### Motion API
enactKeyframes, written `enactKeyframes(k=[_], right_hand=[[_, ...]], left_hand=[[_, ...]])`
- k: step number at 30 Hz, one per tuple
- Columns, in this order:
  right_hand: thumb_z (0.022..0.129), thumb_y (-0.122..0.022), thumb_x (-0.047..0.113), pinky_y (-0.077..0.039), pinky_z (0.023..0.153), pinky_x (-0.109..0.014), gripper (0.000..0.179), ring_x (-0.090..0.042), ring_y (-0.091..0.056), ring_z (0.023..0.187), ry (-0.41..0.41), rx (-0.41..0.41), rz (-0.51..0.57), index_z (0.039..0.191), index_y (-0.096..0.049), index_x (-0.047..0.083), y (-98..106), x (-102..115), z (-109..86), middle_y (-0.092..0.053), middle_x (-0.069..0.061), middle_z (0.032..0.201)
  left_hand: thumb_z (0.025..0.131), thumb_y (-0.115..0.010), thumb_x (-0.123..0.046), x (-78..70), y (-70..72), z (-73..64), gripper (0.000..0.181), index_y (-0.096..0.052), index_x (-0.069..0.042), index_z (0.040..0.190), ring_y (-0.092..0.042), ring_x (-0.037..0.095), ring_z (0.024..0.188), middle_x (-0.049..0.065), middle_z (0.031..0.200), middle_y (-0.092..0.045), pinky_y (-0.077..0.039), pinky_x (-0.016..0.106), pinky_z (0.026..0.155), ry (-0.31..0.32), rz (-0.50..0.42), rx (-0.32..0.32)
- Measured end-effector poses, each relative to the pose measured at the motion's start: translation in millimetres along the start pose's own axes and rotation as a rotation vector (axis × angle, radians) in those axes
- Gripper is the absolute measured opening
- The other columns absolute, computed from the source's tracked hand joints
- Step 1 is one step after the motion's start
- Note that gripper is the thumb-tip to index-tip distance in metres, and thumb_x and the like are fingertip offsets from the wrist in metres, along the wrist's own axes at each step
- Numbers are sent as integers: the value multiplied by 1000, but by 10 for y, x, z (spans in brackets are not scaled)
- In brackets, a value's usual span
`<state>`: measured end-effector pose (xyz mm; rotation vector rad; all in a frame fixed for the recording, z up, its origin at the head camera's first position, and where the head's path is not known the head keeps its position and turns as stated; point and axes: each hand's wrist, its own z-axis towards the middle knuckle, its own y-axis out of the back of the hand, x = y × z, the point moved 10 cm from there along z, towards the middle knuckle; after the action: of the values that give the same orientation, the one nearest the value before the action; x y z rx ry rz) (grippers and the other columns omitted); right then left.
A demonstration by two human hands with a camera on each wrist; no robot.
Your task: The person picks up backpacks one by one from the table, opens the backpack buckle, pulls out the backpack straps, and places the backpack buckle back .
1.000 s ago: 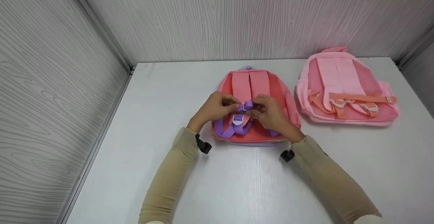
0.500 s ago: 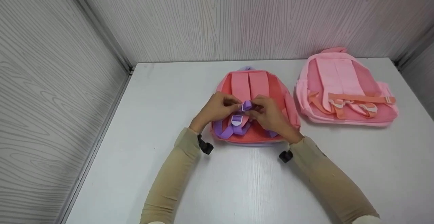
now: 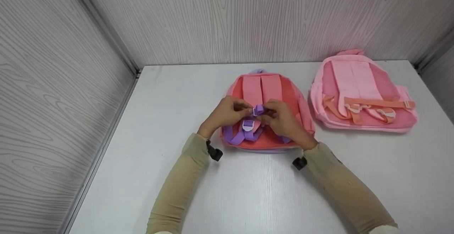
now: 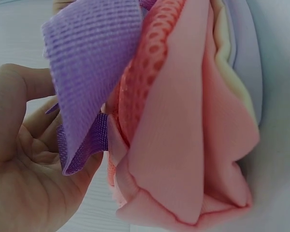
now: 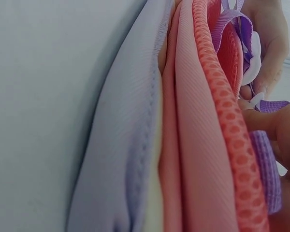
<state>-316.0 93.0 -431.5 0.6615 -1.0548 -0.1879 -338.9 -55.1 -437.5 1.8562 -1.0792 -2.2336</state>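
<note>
A coral backpack [image 3: 271, 87] lies back side up on the table, its two padded shoulder straps facing upward. Over it, my left hand [image 3: 227, 112] pinches a small white strap buckle [image 3: 254, 112] between thumb and finger. From the other side, my right hand [image 3: 284, 120] pinches the purple webbing strap [image 3: 260, 109] that loops up out of that buckle. Just below, a second white buckle [image 3: 248, 125] hangs on purple webbing. In the left wrist view a broad purple strap [image 4: 94, 58] crosses in front of my left fingers. The right wrist view shows the bag's lavender front panel [image 5: 118, 125] against the table.
A light pink backpack [image 3: 358, 74] with orange straps lies to the right, close beside the coral one. White table [image 3: 170, 95] surrounds both bags. Grey wood-grain panels [image 3: 227, 21] stand behind and at the sides.
The purple loop and its buckle have shifted very slightly between my fingers. Both hands keep nearly the same place and grip; the backpacks stay where they were.
</note>
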Motion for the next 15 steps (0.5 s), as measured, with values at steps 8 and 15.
enactKeyframes(k=[8,15], right_hand=[[95,-81,6,-57,76,-22,13,-20,-68,83,8,-16,12,108,-81,4,5,11,6,-69,-10,89],[95,-81,5,-55,75,-24,11,-20,-65,82,18,-22,-5,106,-80,4,14,34,3,-68,-10,88]], left_hand=[[101,-72,-18,-8,50,-39,20,-82,-5,112,-73,12,90,7,106,-81,-57,26,81,-5,2,3],[100,-73,-19,16,92,-56,20,-83,-6,112,-69,10,87,7,106,-81,-54,23,75,18,14,-9]])
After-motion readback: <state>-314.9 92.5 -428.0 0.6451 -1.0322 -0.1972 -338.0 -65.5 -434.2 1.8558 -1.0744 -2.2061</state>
